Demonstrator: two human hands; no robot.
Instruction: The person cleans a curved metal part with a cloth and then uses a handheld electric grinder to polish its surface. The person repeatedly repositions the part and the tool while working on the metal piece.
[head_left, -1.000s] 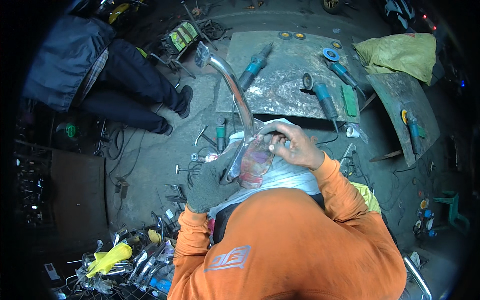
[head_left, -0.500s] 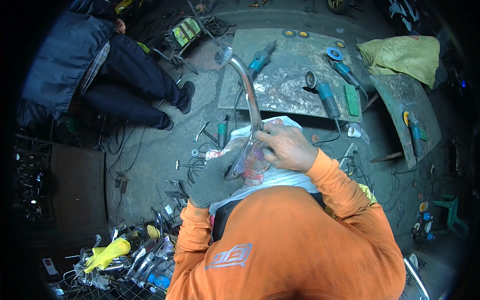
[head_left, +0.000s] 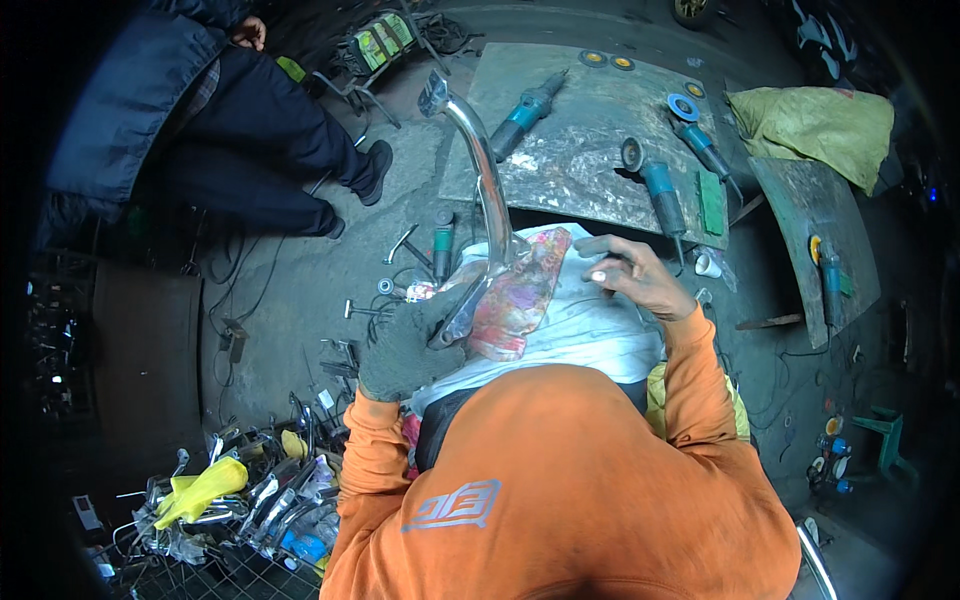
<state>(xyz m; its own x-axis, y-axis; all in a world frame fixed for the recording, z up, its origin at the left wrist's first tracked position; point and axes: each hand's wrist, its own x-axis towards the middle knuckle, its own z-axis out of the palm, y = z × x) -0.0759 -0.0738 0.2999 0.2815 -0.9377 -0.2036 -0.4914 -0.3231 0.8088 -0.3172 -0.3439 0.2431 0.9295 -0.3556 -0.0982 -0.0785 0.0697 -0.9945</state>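
Note:
A bent, shiny metal tube (head_left: 486,175) slants up and away from my lap, with a bracket at its far end and a flattened lower end. My left hand (head_left: 405,352), in a dark grey glove, is closed around that lower end. Bare and smudged, my right hand (head_left: 645,282) is apart from the tube, fingers spread and somewhat bent, with nothing in it. A red and purple stained rag (head_left: 520,305) lies beneath the tube on a white cloth (head_left: 595,330) across my lap.
Several teal angle grinders (head_left: 662,195) rest on a worn board (head_left: 590,160) ahead, beside a green block (head_left: 711,203). A hammer (head_left: 402,243) lies on the floor. Metal parts (head_left: 265,500) are piled at lower left. Another person (head_left: 270,130) stands at far left.
My right hand has let go of the tube and moved right, its fingers opening. The tube's far end has shifted slightly left and up, while my left hand keeps its grip.

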